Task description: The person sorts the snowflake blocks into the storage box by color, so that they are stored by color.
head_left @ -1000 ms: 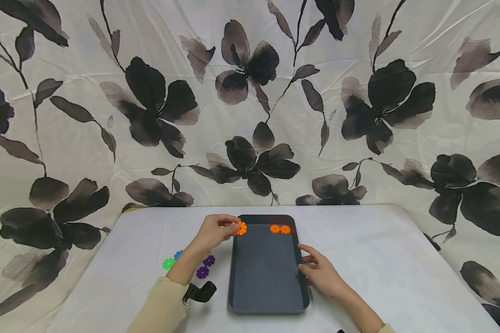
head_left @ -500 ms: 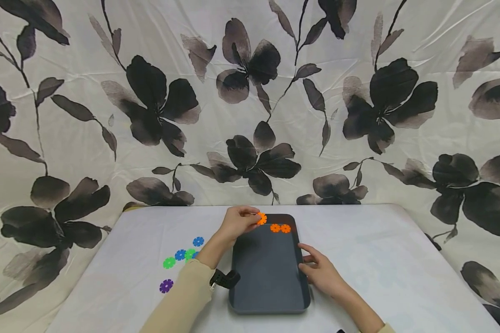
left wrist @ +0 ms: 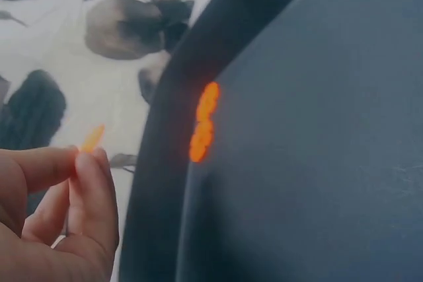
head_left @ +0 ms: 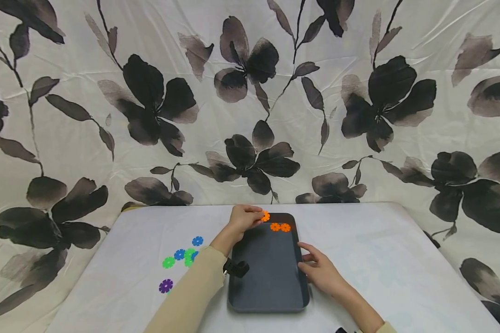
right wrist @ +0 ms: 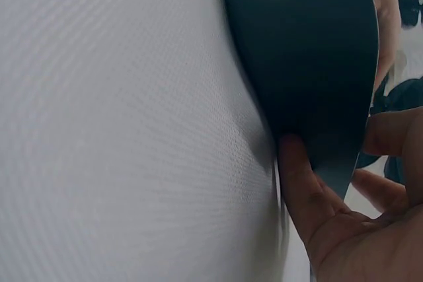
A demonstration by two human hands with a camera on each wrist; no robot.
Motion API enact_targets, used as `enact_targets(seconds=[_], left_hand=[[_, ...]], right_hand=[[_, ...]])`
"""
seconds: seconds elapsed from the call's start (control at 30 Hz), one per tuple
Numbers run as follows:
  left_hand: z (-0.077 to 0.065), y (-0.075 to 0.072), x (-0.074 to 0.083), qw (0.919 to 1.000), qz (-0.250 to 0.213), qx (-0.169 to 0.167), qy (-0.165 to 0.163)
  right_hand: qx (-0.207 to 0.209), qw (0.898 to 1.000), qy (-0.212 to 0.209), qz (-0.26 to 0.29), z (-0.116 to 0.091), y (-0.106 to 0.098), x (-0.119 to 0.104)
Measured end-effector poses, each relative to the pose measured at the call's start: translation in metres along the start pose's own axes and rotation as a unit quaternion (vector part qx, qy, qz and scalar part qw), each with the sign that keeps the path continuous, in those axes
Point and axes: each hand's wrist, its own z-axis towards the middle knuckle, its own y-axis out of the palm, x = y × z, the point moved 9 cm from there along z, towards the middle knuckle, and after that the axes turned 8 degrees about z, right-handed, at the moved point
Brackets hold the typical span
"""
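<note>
The left hand (head_left: pixel 243 218) is pinching an orange disc (head_left: pixel 266 216) by its rim over the tray's (head_left: pixel 271 277) far edge; the right hand (head_left: pixel 320 270), loosely spread, is bracing the right edge (presumably steadying the tray).

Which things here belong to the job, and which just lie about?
In the work:
left hand
pinched orange piece
right hand
dark tray
two orange pieces in it

Apparently lying about, perhaps for later:
blue pieces
green pieces
purple piece
</note>
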Motion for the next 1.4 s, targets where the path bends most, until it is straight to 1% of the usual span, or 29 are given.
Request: enact_targets(seconds=[0.2, 0.37, 0.53, 0.73, 0.9, 1.07, 1.27, 1.4], left_hand=[[0.003, 0.005, -0.009, 0.9998, 0.008, 0.016, -0.01], [0.007, 0.009, -0.016, 0.9986, 0.033, 0.038, -0.016], [0.01, 0.011, -0.024, 0.9971, 0.052, 0.05, -0.025], [0.013, 0.011, -0.031, 0.9953, 0.066, 0.059, -0.038], [0.018, 0.01, -0.04, 0.9943, 0.065, 0.07, -0.048], [0.019, 0.011, -0.042, 0.9943, 0.067, 0.072, -0.042], [0.02, 0.01, -0.042, 0.9932, 0.078, 0.082, -0.028], [0.019, 0.009, -0.039, 0.9892, 0.114, 0.092, -0.012]], right_hand=[[-0.012, 1.0, -0.003, -0.001, -0.001, 0.001, -0.002], [-0.011, 1.0, -0.007, 0.006, -0.002, 0.0, -0.003], [-0.013, 1.0, -0.006, 0.009, -0.001, 0.0, -0.001], [-0.016, 1.0, -0.006, 0.013, -0.001, -0.001, -0.001], [-0.016, 1.0, -0.007, 0.011, -0.001, -0.001, 0.0], [-0.016, 1.0, -0.009, 0.016, -0.001, -0.002, 0.0], [-0.024, 1.0, -0.01, 0.01, 0.002, 0.0, 0.002], [-0.022, 1.0, -0.009, 0.007, 0.003, -0.001, 0.003]])
